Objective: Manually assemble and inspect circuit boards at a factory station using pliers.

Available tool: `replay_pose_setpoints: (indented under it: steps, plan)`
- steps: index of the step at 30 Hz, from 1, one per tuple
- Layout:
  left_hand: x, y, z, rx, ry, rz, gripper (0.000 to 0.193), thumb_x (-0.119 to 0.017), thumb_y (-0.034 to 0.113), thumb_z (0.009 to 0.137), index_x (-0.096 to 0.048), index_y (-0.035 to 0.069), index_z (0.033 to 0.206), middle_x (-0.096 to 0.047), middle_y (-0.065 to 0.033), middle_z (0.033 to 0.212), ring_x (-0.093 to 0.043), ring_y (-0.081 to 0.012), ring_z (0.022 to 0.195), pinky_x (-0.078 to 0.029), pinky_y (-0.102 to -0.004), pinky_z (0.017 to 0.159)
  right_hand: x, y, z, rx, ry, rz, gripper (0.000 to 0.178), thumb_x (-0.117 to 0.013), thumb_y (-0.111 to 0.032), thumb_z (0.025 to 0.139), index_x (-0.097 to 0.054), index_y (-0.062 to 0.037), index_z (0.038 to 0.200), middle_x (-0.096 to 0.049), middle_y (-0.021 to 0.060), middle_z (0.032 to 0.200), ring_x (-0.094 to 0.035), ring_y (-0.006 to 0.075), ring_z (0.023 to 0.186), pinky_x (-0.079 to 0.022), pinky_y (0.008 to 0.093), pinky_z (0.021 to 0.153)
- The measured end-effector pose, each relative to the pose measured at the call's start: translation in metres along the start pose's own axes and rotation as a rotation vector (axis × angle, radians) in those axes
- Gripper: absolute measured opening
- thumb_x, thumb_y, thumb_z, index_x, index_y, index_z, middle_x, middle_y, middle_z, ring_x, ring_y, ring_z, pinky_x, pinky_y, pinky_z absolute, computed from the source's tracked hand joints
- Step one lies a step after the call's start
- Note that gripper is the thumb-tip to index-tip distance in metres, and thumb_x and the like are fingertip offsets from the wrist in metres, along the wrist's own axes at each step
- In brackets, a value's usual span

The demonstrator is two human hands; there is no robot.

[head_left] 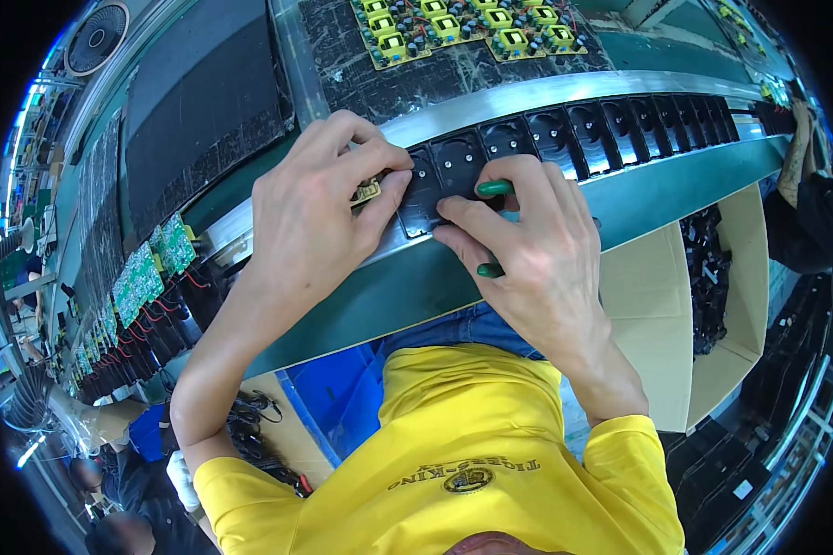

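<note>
1. The left hand has its fingers curled around a small yellowish part, thumb and fingertip closing together above the left end of the visible black cases.
2. The right hand has a green-handled tool tucked in its grasp (its working end is hidden), with thumb and index fingertips close together over the cases beside the left hand; whether they touch plastic, I cannot tell.
3. The cases stand side by side along a metal rail, parallel to the near edge of the bench.
4. Toward the bench's left end, green circuit boards sit with red wires.
5. Near the far edge, boards with yellow transformers rest on a scuffed black mat.
6. Beyond the near edge, at right, a cardboard box holds black pieces.
</note>
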State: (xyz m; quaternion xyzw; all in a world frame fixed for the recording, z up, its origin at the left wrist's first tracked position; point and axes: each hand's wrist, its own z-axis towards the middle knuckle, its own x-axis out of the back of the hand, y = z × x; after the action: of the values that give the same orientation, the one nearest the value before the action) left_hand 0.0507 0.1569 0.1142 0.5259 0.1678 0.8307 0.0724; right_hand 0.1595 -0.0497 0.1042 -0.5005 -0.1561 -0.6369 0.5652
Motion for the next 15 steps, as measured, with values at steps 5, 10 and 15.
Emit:
replay_pose_setpoints:
  steps: [5,10,15]
  plan:
    - [-0.0033,0.0005,0.0015,0.024,0.002,0.017,0.004,-0.086,0.010,0.096,-0.082,0.012,0.095,-0.069,0.0026,0.111,-0.067,-0.0180,0.089,-0.055,-0.0330,0.072,-0.0020,0.0024,-0.0015,-0.005,0.009,0.016,0.020,-0.097,-0.016,0.089,-0.091,-0.0145,0.107,-0.067,0.0045,0.121,-0.061,0.0230,0.095,-0.056,0.0363,0.084]
    - [-0.0034,0.0005,0.0024,-0.004,-0.009,0.075,0.004,-0.086,0.011,0.096,-0.083,0.012,0.094,-0.069,0.0034,0.111,-0.065,-0.0177,0.088,-0.054,-0.0329,0.072,-0.0041,0.0037,-0.0029,-0.007,0.010,0.034,0.020,-0.097,-0.015,0.089,-0.091,-0.0146,0.107,-0.067,0.0043,0.121,-0.061,0.0228,0.094,-0.056,0.0359,0.084]
    - [-0.0027,0.0011,0.0039,-0.033,-0.020,0.118,0.004,-0.085,0.011,0.096,-0.082,0.012,0.095,-0.068,0.0033,0.110,-0.064,-0.0182,0.088,-0.054,-0.0330,0.072,-0.0054,0.0044,-0.0039,-0.010,0.007,0.044,0.020,-0.097,-0.015,0.089,-0.090,-0.0146,0.107,-0.066,0.0042,0.121,-0.061,0.0227,0.093,-0.056,0.0355,0.083]
